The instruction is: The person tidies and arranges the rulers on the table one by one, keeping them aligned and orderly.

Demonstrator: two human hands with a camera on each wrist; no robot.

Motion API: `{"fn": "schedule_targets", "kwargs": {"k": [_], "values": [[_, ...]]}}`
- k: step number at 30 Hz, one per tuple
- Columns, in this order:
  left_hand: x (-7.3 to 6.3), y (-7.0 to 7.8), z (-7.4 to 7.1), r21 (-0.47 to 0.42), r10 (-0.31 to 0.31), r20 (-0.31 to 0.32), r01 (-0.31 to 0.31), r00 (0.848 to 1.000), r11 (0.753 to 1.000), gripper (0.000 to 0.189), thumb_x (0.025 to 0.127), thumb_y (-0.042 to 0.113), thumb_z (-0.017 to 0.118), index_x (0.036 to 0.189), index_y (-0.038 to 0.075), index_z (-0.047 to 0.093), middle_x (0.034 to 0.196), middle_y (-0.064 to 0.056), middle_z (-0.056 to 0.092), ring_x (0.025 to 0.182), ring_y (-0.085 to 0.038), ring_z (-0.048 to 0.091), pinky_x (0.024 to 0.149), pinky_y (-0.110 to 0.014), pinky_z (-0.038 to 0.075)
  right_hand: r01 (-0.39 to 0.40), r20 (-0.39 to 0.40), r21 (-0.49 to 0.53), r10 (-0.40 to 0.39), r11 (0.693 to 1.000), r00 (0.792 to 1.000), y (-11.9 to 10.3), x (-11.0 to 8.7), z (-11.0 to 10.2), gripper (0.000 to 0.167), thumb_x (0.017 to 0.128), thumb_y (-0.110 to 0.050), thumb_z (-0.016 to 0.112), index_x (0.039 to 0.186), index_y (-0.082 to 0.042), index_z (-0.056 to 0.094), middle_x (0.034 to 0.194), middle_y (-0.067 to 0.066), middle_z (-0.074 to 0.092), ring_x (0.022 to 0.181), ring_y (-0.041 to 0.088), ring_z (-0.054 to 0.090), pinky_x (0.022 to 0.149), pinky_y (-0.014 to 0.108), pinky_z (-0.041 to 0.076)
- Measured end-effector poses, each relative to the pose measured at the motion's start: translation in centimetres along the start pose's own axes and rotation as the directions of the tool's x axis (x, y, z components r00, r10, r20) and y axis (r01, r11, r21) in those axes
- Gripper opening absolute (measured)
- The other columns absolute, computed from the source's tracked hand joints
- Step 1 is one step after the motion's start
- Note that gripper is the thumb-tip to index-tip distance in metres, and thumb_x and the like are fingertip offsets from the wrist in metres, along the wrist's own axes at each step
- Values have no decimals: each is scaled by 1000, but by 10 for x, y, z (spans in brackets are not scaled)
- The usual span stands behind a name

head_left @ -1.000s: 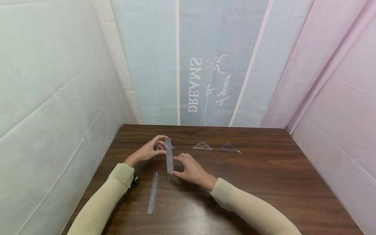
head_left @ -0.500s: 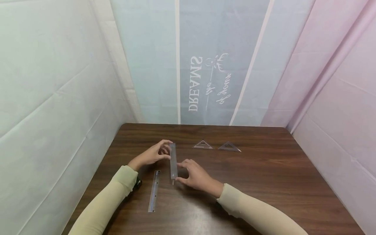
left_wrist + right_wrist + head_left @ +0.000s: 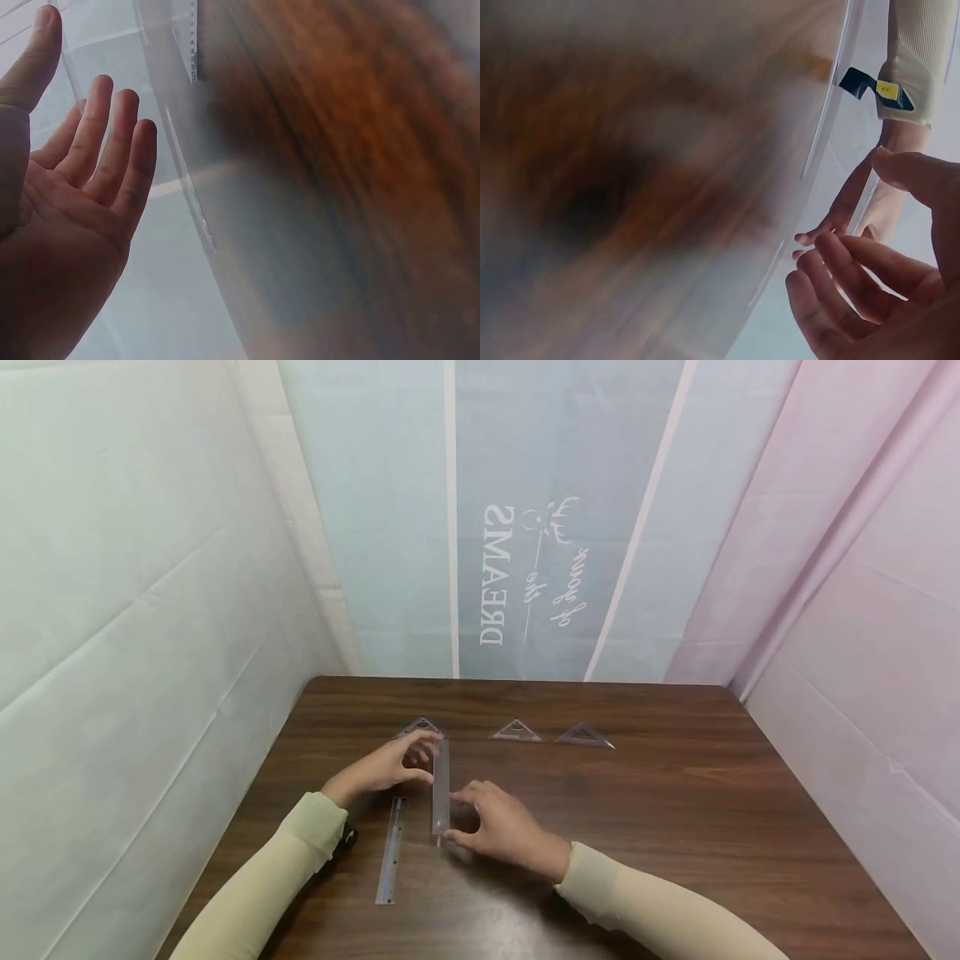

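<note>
A clear plastic ruler [image 3: 442, 787] is held above the table, pointing away from me, between both hands. My left hand [image 3: 392, 766] pinches its far part between thumb and fingers. Near the close end, my right hand [image 3: 504, 827] grips it with thumb and fingertips. In the right wrist view, the ruler's thin edge [image 3: 864, 199] passes by the right thumb, with the left hand [image 3: 840, 202] beyond. A second clear ruler [image 3: 391, 852] with a bluish stripe lies flat just left of the held one. Behind the left hand lies a clear set square [image 3: 408, 728], partly covered.
Two more set squares lie toward the back: a clear one [image 3: 517, 738] and a darker-looking one [image 3: 583, 744] to its right. The brown wooden table [image 3: 675, 810] ends at a printed curtain [image 3: 405, 568], and pale cloth walls stand on both sides.
Both hands have brought the held ruler nearer to me and slightly right. The left set square, hidden half a second ago, shows again behind the left hand. The other pieces lie still.
</note>
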State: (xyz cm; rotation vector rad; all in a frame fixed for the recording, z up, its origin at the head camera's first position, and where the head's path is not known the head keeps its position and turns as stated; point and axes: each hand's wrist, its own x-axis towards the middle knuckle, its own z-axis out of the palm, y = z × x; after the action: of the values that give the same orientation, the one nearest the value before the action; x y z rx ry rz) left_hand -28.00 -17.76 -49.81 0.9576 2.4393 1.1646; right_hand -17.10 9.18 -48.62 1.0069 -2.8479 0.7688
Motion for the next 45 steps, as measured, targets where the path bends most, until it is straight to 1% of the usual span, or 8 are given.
{"fn": "schedule_targets", "kwargs": {"k": [5, 13, 18, 24, 28, 32, 37, 45], "values": [[-4, 1, 1, 10, -23, 24, 23, 999, 1000, 74, 98, 29, 82, 159, 14, 44, 137, -8, 63, 122, -26, 62, 103, -51, 53, -6, 15, -40, 6, 999, 1000, -6, -4, 2, 55, 91, -43, 87, 130, -6, 75, 115, 3, 73, 106, 18, 67, 92, 37, 59], [-14, 4, 5, 36, -34, 22, 33, 999, 999, 74, 95, 33, 84, 156, 12, 48, 139, -8, 63, 125, -28, 63, 106, -52, 52, -14, 10, -99, 15, 995, 1000, -14, -10, 8, 57, 87, -48, 89, 129, -10, 75, 115, -1, 72, 103, 13, 65, 90, 33, 58], [-23, 4, 8, 101, -28, 41, 24, 999, 995, 72, 93, 39, 86, 151, 11, 53, 140, -7, 61, 125, -27, 61, 107, -51, 51, 11, 19, -131, -8, 991, 1000, -19, -17, 13, 58, 85, -51, 90, 125, -11, 75, 116, -3, 71, 104, 13, 65, 91, 33, 58], [-30, 7, 12, 196, -16, 61, 4, 998, 981, 74, 88, 45, 90, 145, 11, 57, 141, -5, 60, 129, -27, 57, 110, -52, 48, 28, 50, -133, -22, 991, 999, -24, -23, 18, 58, 84, -53, 90, 123, -12, 75, 114, -5, 71, 100, 9, 62, 84, 28, 57], [-33, 9, 14, 249, -30, 81, 9, 996, 969, 76, 86, 52, 89, 144, 14, 58, 146, -3, 57, 136, -29, 53, 114, -54, 44, 27, 78, -128, -17, 991, 997, -27, -26, 22, 59, 84, -56, 89, 122, -12, 75, 113, -5, 70, 99, 9, 60, 82, 28, 56], [-35, 10, 17, 267, -45, 112, 13, 993, 964, 75, 86, 56, 88, 142, 17, 58, 148, -2, 54, 139, -27, 49, 116, -55, 43, 34, 100, -148, -19, 988, 995, -32, -29, 24, 60, 83, -61, 87, 120, -14, 75, 108, -8, 66, 95, 7, 57, 77, 25, 53], [-39, 14, 20, 271, -37, 152, -6, 988, 962, 72, 86, 55, 88, 140, 17, 57, 148, -2, 52, 140, -27, 48, 116, -54, 43, 71, 129, -217, -44, 974, 991, -38, -31, 26, 61, 84, -66, 84, 116, -16, 74, 104, -9, 62, 92, 8, 55, 74, 25, 52], [-41, 15, 20, 303, -23, 169, -30, 985, 953, 69, 85, 52, 89, 136, 15, 59, 153, -9, 50, 144, -33, 47, 116, -56, 43, 123, 139, -373, -76, 920, 987, -48, -31, 32, 60, 84, -72, 80, 112, -19, 74, 108, -6, 64, 101, 13, 59, 87, 33, 55]]}}
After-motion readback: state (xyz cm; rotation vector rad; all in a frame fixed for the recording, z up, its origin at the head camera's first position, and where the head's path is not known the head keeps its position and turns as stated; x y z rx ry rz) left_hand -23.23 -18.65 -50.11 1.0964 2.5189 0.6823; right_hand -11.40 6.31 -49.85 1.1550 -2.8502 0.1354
